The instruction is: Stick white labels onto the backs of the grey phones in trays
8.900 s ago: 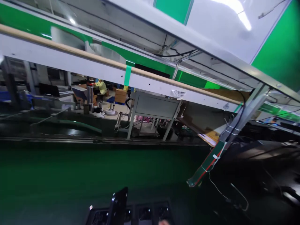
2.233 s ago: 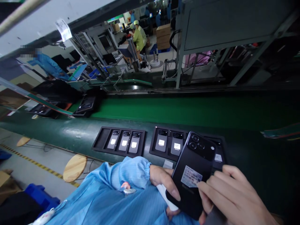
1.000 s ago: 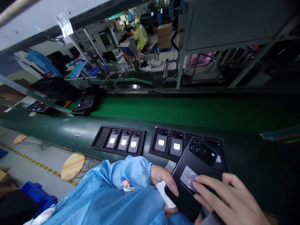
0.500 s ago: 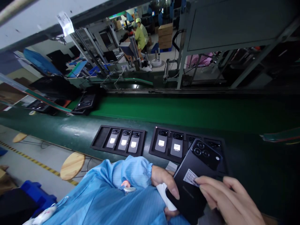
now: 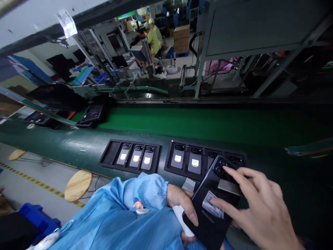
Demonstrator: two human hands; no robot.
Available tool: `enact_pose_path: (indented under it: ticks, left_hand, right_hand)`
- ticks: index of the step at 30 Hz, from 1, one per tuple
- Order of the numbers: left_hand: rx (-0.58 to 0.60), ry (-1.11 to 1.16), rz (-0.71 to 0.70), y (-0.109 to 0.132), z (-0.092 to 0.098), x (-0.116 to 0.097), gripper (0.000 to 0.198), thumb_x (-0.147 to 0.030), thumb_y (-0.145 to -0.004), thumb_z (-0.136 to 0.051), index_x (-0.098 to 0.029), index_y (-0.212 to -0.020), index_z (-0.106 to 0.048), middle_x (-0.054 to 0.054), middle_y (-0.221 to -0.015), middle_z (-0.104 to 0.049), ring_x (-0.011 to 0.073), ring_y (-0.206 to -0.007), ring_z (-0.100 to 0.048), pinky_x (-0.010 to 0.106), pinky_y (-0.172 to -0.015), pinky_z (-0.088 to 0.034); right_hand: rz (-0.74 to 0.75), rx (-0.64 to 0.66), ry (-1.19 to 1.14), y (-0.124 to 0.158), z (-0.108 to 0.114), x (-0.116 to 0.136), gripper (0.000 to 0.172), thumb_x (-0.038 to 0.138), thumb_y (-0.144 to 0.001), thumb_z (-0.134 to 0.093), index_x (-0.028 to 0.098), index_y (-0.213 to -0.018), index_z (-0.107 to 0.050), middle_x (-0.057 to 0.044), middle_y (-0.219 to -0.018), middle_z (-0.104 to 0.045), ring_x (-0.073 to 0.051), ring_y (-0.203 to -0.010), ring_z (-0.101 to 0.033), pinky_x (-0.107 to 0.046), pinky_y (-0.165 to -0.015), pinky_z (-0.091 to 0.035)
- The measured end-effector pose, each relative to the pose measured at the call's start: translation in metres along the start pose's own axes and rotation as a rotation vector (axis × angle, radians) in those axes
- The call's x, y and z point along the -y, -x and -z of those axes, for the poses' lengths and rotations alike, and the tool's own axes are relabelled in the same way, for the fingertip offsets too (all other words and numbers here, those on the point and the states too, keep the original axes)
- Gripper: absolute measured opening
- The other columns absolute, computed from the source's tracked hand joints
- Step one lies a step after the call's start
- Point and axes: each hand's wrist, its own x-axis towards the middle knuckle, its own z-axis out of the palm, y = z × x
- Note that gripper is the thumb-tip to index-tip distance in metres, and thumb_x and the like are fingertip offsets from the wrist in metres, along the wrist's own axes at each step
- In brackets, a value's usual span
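While the left hand (image 5: 179,205) grips the black phone (image 5: 208,215) from below, thumb pressed along its edge over a white card (image 5: 179,222), the right hand (image 5: 262,205) spreads its fingers across the back, tips near a grey strip (image 5: 229,187) and on the label (image 5: 213,209). The phone hangs over the tray (image 5: 166,163) just past those fingertips; a slipping thumb could drop it onto the slots there. Open belt (image 5: 208,121) lies beyond the tray's far rim.
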Motion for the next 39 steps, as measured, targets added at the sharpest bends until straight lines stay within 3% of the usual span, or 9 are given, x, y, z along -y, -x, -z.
enact_pose_path:
  ticks: [4, 11, 15, 21, 25, 31, 39]
  left_hand:
    - [0.017, 0.02, 0.023, 0.006, -0.004, -0.002, 0.026, -0.029, -0.068, -0.075, -0.008, -0.081, -0.066, 0.004, -0.063, -0.055, 0.0204, -0.058, -0.061, 0.031, -0.057, -0.054]
    - [0.061, 0.04, 0.05, 0.002, 0.012, 0.012, 0.031, -0.03, -0.066, -0.074, -0.008, -0.085, -0.064, 0.005, -0.065, -0.057, 0.023, -0.061, -0.062, 0.033, -0.057, -0.054]
    - [0.105, 0.036, 0.05, 0.0, 0.019, 0.016, 0.033, -0.032, -0.067, -0.071, -0.008, -0.086, -0.062, 0.009, -0.067, -0.061, 0.0236, -0.062, -0.062, 0.035, -0.061, -0.056]
    - [0.088, 0.003, 0.053, -0.004, 0.025, 0.019, 0.029, -0.03, -0.062, -0.07, -0.006, -0.078, -0.066, 0.01, -0.067, -0.062, 0.0255, -0.062, -0.064, 0.037, -0.06, -0.056]
    - [0.086, 0.016, 0.068, -0.005, 0.023, 0.017, 0.03, -0.031, -0.058, -0.07, -0.006, -0.074, -0.067, 0.012, -0.065, -0.063, 0.0254, -0.061, -0.063, 0.037, -0.06, -0.056]
    - [0.053, 0.01, 0.085, -0.003, 0.019, 0.016, 0.032, -0.034, -0.059, -0.071, -0.008, -0.076, -0.065, 0.013, -0.065, -0.064, 0.0247, -0.061, -0.063, 0.036, -0.058, -0.054]
    - [-0.015, -0.003, 0.063, 0.001, 0.014, 0.021, 0.043, -0.036, -0.054, -0.072, -0.007, -0.084, -0.06, 0.011, -0.063, -0.058, 0.0245, -0.057, -0.059, 0.036, -0.056, -0.052]
  right_hand:
    - [-0.008, 0.033, 0.068, -0.003, -0.003, 0.009, 0.073, 0.068, -0.093, -0.035, 0.007, -0.13, -0.05, -0.018, -0.113, -0.048, -0.026, -0.087, -0.051, -0.041, -0.074, -0.04]
    - [-0.023, 0.108, 0.064, 0.013, -0.003, 0.014, 0.084, 0.073, -0.09, -0.031, 0.008, -0.144, -0.037, -0.019, -0.128, -0.047, -0.029, -0.096, -0.054, -0.042, -0.076, -0.044]
    - [-0.038, 0.13, 0.041, 0.011, -0.002, 0.009, 0.092, 0.08, -0.086, -0.031, 0.009, -0.143, -0.039, -0.017, -0.136, -0.045, -0.028, -0.097, -0.053, -0.04, -0.073, -0.046]
    - [-0.065, 0.047, 0.094, -0.01, -0.005, 0.009, 0.077, 0.071, -0.092, -0.034, 0.009, -0.137, -0.045, -0.013, -0.13, -0.052, -0.023, -0.094, -0.057, -0.039, -0.076, -0.042]
    - [-0.055, 0.071, 0.115, -0.01, -0.009, 0.02, 0.084, 0.074, -0.092, -0.03, 0.006, -0.139, -0.043, -0.015, -0.133, -0.052, -0.023, -0.091, -0.058, -0.04, -0.075, -0.039]
    - [-0.061, 0.14, 0.124, -0.007, -0.01, 0.023, 0.097, 0.083, -0.085, -0.027, 0.007, -0.144, -0.038, -0.017, -0.138, -0.046, -0.026, -0.091, -0.056, -0.041, -0.076, -0.041]
    - [-0.032, 0.184, 0.093, 0.007, -0.002, 0.009, 0.127, 0.084, -0.05, -0.07, 0.017, -0.151, -0.03, -0.014, -0.144, -0.042, -0.02, -0.072, -0.05, -0.038, -0.062, -0.05]
